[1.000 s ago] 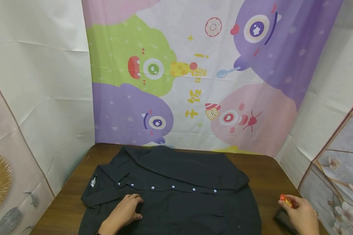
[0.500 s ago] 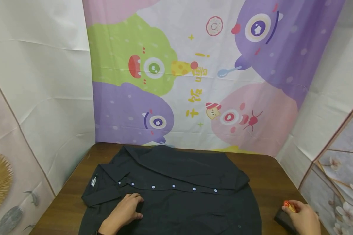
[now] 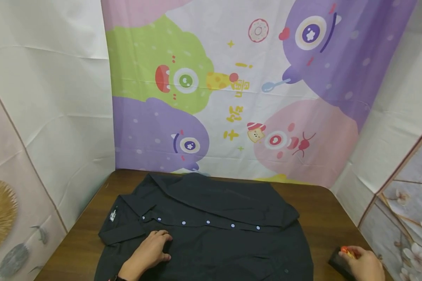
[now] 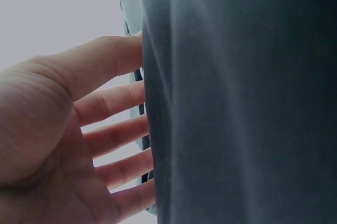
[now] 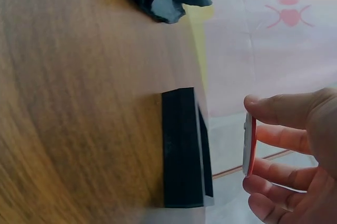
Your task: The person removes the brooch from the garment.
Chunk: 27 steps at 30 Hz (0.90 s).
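A black shirt (image 3: 225,249) with a row of white buttons lies spread over the table. On its left part rests my left hand (image 3: 151,249), fingers loosely bent; the left wrist view shows its fingertips (image 4: 134,93) partly hidden behind a dark cloth edge. At the right, my right hand (image 3: 367,265) pinches a small flat red-and-yellow piece (image 3: 348,251) between thumb and fingers. Seen edge-on in the right wrist view, this piece (image 5: 248,148) has a red side and a pale side. Just beside it stands a black box (image 5: 181,150), its hollow facing the hand.
The wooden table (image 3: 323,210) has rounded far corners. Behind it hangs a cloth (image 3: 232,156) printed with cartoon monsters. Pale wall sheets (image 3: 355,179) rise at both sides. A dark cloth corner (image 5: 163,3) reaches into the right wrist view.
My right hand has moved slightly right and down with the red-and-yellow piece, closer over the black box. The left hand stays on the shirt.
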{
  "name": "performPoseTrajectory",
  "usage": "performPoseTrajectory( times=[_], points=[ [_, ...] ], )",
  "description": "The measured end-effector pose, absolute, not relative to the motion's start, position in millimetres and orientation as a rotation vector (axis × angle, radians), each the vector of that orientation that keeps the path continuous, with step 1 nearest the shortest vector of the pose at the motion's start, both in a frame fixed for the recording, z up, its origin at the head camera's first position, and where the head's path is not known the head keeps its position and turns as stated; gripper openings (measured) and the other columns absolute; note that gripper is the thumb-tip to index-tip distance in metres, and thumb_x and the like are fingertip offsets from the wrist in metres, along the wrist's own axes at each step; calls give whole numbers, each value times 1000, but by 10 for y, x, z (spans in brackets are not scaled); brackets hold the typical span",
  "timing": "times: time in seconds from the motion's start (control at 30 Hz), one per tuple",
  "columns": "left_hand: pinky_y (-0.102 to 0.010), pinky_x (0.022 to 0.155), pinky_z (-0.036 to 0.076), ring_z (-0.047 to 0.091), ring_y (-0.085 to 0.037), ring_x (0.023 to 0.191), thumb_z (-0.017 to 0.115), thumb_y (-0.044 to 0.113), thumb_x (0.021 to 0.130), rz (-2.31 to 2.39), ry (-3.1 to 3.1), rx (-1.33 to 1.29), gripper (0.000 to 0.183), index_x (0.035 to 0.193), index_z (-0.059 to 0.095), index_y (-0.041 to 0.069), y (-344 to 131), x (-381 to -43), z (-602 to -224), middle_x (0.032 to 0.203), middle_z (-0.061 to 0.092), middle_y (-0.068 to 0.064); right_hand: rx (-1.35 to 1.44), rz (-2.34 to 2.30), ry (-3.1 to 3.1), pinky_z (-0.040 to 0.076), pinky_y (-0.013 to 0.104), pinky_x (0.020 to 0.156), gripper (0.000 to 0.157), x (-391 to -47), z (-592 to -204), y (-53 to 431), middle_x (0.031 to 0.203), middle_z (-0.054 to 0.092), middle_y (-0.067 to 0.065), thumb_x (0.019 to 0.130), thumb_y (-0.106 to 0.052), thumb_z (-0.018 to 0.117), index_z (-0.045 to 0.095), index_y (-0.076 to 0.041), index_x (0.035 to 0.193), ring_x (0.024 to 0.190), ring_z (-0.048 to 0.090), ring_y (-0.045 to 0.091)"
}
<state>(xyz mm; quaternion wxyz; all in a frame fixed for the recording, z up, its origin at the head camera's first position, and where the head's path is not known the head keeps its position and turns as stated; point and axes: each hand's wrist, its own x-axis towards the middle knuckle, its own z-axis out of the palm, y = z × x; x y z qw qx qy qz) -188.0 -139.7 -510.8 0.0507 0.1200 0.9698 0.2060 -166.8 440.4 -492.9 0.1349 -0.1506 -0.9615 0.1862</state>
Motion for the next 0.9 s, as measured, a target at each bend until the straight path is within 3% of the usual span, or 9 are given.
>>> performPoseTrajectory(
  times=[0.23, 0.47, 0.7, 0.9],
  points=[
    [-55, 88, 45, 51, -39, 105, 82, 17, 63, 639, 2974, 401, 40, 96, 65, 3, -1395, -1858, -5121, 112, 60, -17, -500, 581, -2860, 45, 57, 69, 61, -1686, -5018, 4479, 100, 61, 34, 74, -47, 70, 63, 5, 103, 89, 55, 52],
    [-55, 90, 44, 50, -39, 107, 82, 17, 64, 626, 2971, 393, 40, 97, 65, 3, -1394, -1871, -5119, 114, 60, -17, -490, 565, -2845, 44, 59, 71, 57, -1690, -5061, 4496, 102, 58, 38, 73, -44, 70, 64, 4, 104, 89, 53, 54],
    [-55, 90, 44, 50, -39, 107, 82, 18, 65, 627, 2968, 410, 40, 98, 65, 4, -1395, -1878, -5112, 114, 60, -17, -499, 579, -2889, 45, 58, 69, 75, -1712, -5098, 4543, 102, 57, 37, 69, -60, 69, 62, 5, 107, 90, 52, 53],
    [-56, 90, 44, 50, -39, 109, 82, 18, 64, 612, 2972, 405, 42, 99, 64, 4, -1419, -1872, -5124, 114, 59, -17, -506, 565, -2976, 46, 56, 69, 78, -1732, -5137, 4553, 100, 61, 35, 67, -61, 70, 62, 6, 106, 85, 56, 49]
  ],
)
